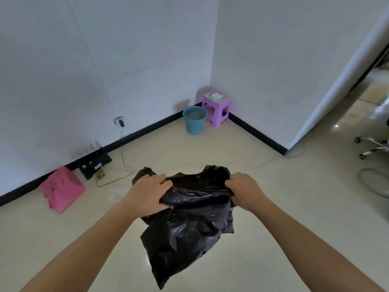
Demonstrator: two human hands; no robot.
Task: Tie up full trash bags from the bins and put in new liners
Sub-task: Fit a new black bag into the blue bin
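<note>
**Black bag held in both hands, mid-air over the floor**

The black trash bag [189, 224] hangs in front of the person, above the tiled floor [273, 228]. Its lower corner dangles toward the bottom edge of the view.

- The left hand [147, 192] grips the bag's upper rim on the left, fingers curled into the plastic.
- The right hand [244, 190] pinches the rim on the right. The two hands are apart, with a band of rim stretched between them.
- The fingertips of both hands are buried in folds.
- Cannot tell whether the mouth is open, or what the bag holds.
- Both forearms are cut off by the lower frame.

Bare floor runs from the bag to the far corner. The blue lattice bin [194, 122] stands there near the black baseboard [147, 131], just beside a purple stool [216, 110]. The white items on the stool top are too blurred to identify.

Along the left wall:
- a pink bag [62, 189] lies on the floor;
- a black device [95, 165] sits near it, details unclear;
- a thin cable [124, 165] drops from a wall plug [119, 121].

At the right edge, a chair base [372, 146] on castors is cut off.
</note>
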